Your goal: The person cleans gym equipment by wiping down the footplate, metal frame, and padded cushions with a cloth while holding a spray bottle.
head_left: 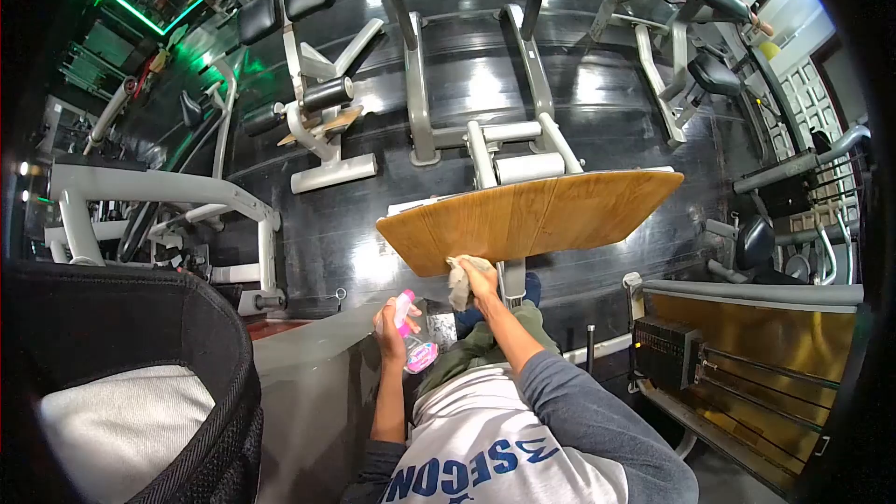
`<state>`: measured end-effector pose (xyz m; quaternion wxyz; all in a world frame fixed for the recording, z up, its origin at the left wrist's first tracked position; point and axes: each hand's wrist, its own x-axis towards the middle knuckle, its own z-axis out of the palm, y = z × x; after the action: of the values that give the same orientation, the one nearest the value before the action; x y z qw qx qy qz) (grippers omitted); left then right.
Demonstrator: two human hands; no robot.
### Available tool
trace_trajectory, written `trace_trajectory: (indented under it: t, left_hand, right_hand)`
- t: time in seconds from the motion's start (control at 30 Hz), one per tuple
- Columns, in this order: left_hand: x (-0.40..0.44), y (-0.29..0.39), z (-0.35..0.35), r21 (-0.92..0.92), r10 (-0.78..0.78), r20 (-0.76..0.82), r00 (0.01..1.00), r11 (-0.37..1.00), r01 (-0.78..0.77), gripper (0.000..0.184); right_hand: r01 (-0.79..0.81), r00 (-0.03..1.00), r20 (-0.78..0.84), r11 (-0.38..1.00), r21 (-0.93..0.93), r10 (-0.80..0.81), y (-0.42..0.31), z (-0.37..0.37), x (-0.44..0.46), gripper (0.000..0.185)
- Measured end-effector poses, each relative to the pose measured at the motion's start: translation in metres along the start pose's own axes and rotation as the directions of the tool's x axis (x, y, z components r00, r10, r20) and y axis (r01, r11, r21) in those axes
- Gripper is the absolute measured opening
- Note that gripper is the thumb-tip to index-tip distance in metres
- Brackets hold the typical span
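Note:
My left hand (391, 329) is wrapped around a spray bottle (421, 355) with a pink-and-white trigger head and a pink label on its clear body. In my right hand (480, 280) is a bunched greyish cloth (458, 284), which touches the lower left edge of a wooden board (541, 219). The board is tilted and fixed to a grey metal machine frame (528, 167). Parts of the cloth are hidden under my right fingers.
Gym machines stand around me: a padded bench machine (322, 112) ahead left, another padded machine (677, 28) ahead right, and a grey frame (159, 189) at left. A weight stack (665, 347) is close on my right. The dark floor (327, 252) is shiny.

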<state>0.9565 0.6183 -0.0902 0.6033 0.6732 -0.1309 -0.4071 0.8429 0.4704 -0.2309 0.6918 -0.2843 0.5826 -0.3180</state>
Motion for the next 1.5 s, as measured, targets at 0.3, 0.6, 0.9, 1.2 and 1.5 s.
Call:
trace_trajectory:
  t: [0.3,0.6,0.9,1.2,1.5]
  left_hand:
    - [0.009,0.001,0.013,0.008,0.023,0.063,0.998,1.000,-0.023,0.052]
    - [0.009,0.007,0.023,-0.049,0.048,0.107,0.993,0.998,-0.043,0.047]
    - [0.012,0.002,0.031,-0.072,0.004,0.095,0.995,0.997,0.003,0.043]
    - [0.012,0.007,0.043,-0.038,0.058,0.141,0.988,0.998,-0.053,0.052]
    - [0.013,0.000,0.047,-0.090,0.039,0.156,0.987,0.996,-0.025,0.048]
  right_hand:
    - [0.196,0.980,0.007,0.977,0.079,-0.197,-0.067,0.015,-0.035,0.024]
    - [-0.177,0.971,-0.098,0.930,0.323,0.219,0.001,-0.034,0.012,0.027]
    - [0.184,0.977,-0.141,0.966,0.181,-0.160,-0.087,-0.018,-0.029,0.021]
    - [-0.298,0.954,0.144,0.773,0.560,0.263,0.014,-0.067,0.039,0.023]
    - [0.074,0.995,-0.092,0.888,0.453,-0.036,-0.103,-0.031,-0.027,0.028]
